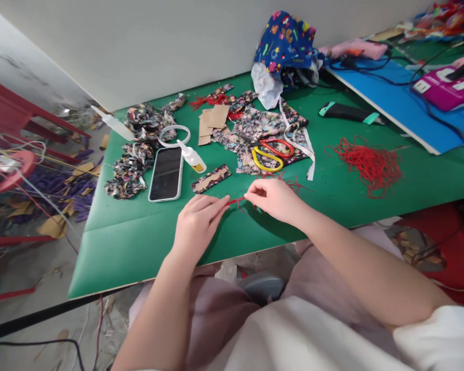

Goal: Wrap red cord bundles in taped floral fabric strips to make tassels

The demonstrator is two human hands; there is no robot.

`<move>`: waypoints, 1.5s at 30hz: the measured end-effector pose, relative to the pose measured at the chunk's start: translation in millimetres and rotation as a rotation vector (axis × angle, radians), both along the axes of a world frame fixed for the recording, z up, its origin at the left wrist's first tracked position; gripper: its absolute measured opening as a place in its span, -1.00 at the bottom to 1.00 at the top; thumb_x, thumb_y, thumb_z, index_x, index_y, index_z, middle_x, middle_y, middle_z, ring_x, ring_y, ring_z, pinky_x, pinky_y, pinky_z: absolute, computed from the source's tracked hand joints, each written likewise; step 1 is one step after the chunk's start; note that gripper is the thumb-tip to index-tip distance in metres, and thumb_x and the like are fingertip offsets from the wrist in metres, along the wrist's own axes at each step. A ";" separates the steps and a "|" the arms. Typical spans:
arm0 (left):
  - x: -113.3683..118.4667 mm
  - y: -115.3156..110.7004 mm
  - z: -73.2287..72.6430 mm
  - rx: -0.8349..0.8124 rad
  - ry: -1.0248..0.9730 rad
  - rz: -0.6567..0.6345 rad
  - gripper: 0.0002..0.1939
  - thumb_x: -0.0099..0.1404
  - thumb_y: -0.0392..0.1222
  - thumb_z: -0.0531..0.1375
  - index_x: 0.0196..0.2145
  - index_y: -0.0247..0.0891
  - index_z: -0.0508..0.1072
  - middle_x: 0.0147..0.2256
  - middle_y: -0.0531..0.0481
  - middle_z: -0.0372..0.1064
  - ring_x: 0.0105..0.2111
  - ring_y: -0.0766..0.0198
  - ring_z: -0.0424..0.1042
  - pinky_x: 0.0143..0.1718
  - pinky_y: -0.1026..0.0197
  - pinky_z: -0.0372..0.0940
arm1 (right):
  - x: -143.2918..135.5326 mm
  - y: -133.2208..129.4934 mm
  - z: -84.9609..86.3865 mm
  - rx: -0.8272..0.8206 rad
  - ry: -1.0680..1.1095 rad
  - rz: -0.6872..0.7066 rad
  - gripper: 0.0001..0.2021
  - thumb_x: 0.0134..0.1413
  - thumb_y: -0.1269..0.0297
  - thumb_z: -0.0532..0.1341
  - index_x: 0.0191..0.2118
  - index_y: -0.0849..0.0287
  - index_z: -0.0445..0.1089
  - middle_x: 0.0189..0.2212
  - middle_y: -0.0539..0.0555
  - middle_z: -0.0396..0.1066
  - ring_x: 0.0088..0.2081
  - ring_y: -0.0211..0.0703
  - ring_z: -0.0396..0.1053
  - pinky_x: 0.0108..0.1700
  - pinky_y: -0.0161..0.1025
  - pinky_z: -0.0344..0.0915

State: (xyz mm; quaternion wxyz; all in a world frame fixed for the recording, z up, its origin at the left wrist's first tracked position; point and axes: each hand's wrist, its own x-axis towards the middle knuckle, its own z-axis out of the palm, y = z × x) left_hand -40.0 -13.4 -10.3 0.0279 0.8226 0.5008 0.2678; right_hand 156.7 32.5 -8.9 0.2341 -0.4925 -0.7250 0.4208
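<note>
A short bundle of red string [236, 200] stretches between my two hands, just above the table's near edge. My left hand [199, 221] pinches its left end between thumb and fingers. At the other end, my right hand [275, 198] grips it with thumb and forefinger. Loose strands hang below the bundle. Just beyond my left hand lies a flat strip of flowered cloth with cardboard on it [211, 179]. Scissors with one red and one yellow handle [268, 160] rest on flowered fabric [255, 123] past my right hand.
A phone [166, 174], a white glue bottle [193, 157], and a white ring [174, 136] lie left on the green table [116, 247]. Cardboard pieces [212, 122] are behind. Rightward are a red string pile [365, 165], a utility knife [350, 112] and a blue board [386, 98].
</note>
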 end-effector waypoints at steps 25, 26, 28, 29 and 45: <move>-75.5 -29.4 2.8 0.061 0.105 0.161 -0.75 0.31 -0.16 0.05 -0.23 -0.24 0.50 -0.37 -0.04 0.45 -0.37 0.26 0.34 -0.30 0.22 0.27 | -63.8 -8.3 13.8 0.102 -0.175 0.075 -0.82 0.00 0.22 0.10 -0.48 0.17 0.35 -0.56 -0.03 0.39 -0.53 -0.32 0.26 -0.47 -0.36 0.07; -83.7 -31.1 4.0 0.060 0.116 0.183 -0.75 0.31 -0.16 0.05 -0.23 -0.24 0.51 -0.37 -0.05 0.45 -0.37 0.25 0.34 -0.30 0.21 0.27 | -73.9 -6.9 14.4 0.109 -0.184 0.088 -0.82 0.00 0.23 0.10 -0.48 0.17 0.36 -0.54 -0.02 0.40 -0.51 -0.31 0.27 -0.46 -0.36 0.08; -100.4 -34.4 5.1 0.048 0.152 0.229 -0.75 0.30 -0.15 0.06 -0.23 -0.23 0.51 -0.37 -0.05 0.45 -0.37 0.24 0.35 -0.31 0.19 0.26 | -94.8 -3.8 14.1 0.119 -0.237 0.117 -0.82 0.00 0.23 0.09 -0.47 0.18 0.37 -0.50 0.00 0.42 -0.47 -0.29 0.30 -0.43 -0.36 0.10; -108.6 -36.1 4.7 0.038 0.172 0.250 -0.75 0.30 -0.14 0.06 -0.24 -0.22 0.51 -0.37 -0.05 0.45 -0.37 0.23 0.35 -0.30 0.18 0.25 | -105.2 -2.5 13.2 0.134 -0.269 0.139 -0.82 0.00 0.24 0.09 -0.46 0.18 0.37 -0.49 0.01 0.43 -0.45 -0.29 0.31 -0.42 -0.37 0.11; -170.9 -79.5 -2.9 -0.069 0.227 0.455 -0.78 0.24 -0.13 0.12 -0.21 -0.16 0.51 -0.29 -0.06 0.40 -0.26 0.12 0.29 -0.24 0.11 0.20 | -186.3 -13.7 5.9 0.203 -0.537 0.233 -0.85 -0.06 0.23 0.11 -0.45 0.13 0.38 -0.43 0.05 0.46 -0.39 -0.17 0.35 -0.45 -0.32 0.07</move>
